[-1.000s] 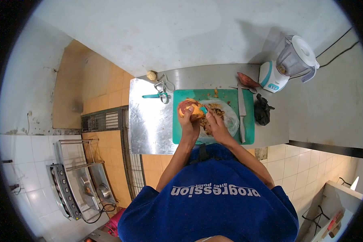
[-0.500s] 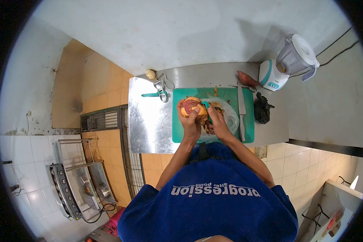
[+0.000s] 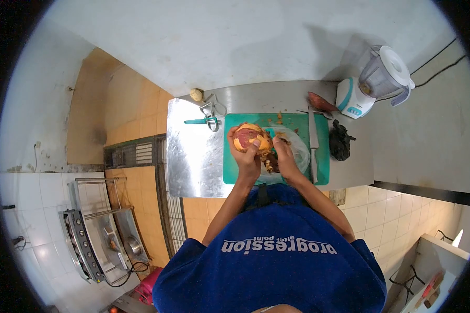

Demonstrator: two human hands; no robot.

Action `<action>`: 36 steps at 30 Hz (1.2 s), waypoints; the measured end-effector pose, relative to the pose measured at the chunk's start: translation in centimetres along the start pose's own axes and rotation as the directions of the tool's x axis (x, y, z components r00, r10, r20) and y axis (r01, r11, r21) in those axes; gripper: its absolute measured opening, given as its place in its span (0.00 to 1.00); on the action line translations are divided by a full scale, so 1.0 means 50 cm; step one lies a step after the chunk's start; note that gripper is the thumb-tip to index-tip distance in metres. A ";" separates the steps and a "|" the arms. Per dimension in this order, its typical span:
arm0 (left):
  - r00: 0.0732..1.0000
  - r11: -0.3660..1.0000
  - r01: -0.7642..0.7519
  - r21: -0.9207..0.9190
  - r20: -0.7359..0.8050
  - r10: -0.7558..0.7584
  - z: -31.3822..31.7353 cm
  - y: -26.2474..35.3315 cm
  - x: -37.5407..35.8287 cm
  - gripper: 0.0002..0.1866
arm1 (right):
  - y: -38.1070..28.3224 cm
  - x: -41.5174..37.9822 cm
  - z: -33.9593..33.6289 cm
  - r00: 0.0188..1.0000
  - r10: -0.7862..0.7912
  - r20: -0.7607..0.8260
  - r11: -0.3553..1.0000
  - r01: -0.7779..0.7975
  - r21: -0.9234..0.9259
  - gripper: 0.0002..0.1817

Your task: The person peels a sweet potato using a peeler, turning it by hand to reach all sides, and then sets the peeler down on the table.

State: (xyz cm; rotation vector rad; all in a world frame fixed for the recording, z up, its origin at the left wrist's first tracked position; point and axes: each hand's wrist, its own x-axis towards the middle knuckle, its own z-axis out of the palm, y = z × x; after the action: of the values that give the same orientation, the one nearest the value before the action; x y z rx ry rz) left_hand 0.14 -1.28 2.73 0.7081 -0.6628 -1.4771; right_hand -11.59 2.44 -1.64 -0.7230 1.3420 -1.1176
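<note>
In the head view, my left hand (image 3: 247, 160) is wrapped round a partly peeled sweet potato (image 3: 247, 139), with orange flesh showing around a patch of reddish skin. My right hand (image 3: 285, 160) grips a teal-handled peeler (image 3: 270, 132) against the sweet potato's right side; the blade is hidden. Below them a clear plastic bag (image 3: 301, 152) holding brown and orange peelings (image 3: 271, 164) lies on the green cutting board (image 3: 232, 176). A knife (image 3: 313, 133) rests lengthwise on the board's right part.
A second teal peeler (image 3: 196, 121), a metal tool (image 3: 208, 108) and a pale round lump (image 3: 196, 94) lie at the table's left. Toward the right are an unpeeled sweet potato (image 3: 321, 101), a black plastic bag (image 3: 340, 140) and a blender (image 3: 354, 97). A wall rises behind the steel table (image 3: 188, 161).
My right hand and the peeler have shifted slightly up along the sweet potato. The sweet potato has turned a little in my left hand, and more peelings show beneath.
</note>
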 end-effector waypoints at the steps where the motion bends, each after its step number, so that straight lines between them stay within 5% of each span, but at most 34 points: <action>1: 0.999 0.998 -0.048 0.038 0.023 0.047 0.000 0.001 0.000 0.34 | -0.030 -0.014 0.010 1.000 0.002 0.006 1.000 -0.002 0.000 0.35; 3: 0.997 0.997 -0.066 0.029 0.033 0.065 0.010 0.006 -0.002 0.34 | -0.085 -0.041 0.019 0.999 -0.039 0.004 0.995 0.038 0.094 0.35; 7: 0.995 0.996 -0.088 0.027 0.041 0.086 0.025 0.013 -0.004 0.34 | -0.051 -0.021 0.011 0.993 -0.103 -0.054 0.995 0.103 0.000 0.36; 9: 0.997 0.998 -0.070 -0.002 0.043 0.070 0.008 0.003 0.003 0.35 | -0.083 -0.035 0.007 0.999 -0.011 -0.031 0.984 0.017 0.175 0.36; 13: 0.997 0.986 0.060 -0.156 0.053 -0.052 0.003 0.011 0.002 0.33 | -0.092 -0.034 0.003 0.973 0.229 0.016 0.966 -0.230 0.120 0.35; 15: 0.998 0.993 0.043 -0.106 0.040 -0.039 0.000 0.004 0.002 0.34 | -0.042 0.000 0.005 0.995 -0.083 -0.050 0.996 0.082 -0.035 0.35; 19: 1.000 1.000 -0.001 -0.018 0.019 0.001 -0.004 0.000 0.005 0.35 | -0.075 -0.024 0.000 1.000 0.026 -0.007 0.999 -0.026 -0.030 0.34; 21: 0.999 0.998 0.027 -0.056 0.029 -0.025 -0.003 0.004 0.004 0.35 | -0.107 -0.052 0.021 0.985 -0.164 0.056 0.966 0.172 -0.194 0.34; 25: 0.998 0.992 0.050 -0.116 0.033 -0.046 0.007 0.006 -0.002 0.34 | -0.106 -0.028 0.002 0.992 -0.116 0.058 0.966 0.126 -0.225 0.32; 31: 1.000 0.999 -0.023 -0.042 -0.014 0.022 0.009 0.002 0.001 0.34 | -0.105 -0.046 0.027 0.969 -0.247 -0.011 0.946 0.239 -0.219 0.33; 36: 0.999 0.999 -0.043 -0.021 -0.022 0.043 0.014 0.012 0.001 0.36 | -0.124 -0.065 0.047 0.999 -0.024 -0.021 0.999 0.023 -0.025 0.34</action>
State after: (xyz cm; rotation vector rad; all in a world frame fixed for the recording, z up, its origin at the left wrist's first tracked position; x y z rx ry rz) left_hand -0.02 -1.37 3.61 0.6883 -0.6417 -1.4332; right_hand -10.21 2.82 5.60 -0.7480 1.3707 -1.1322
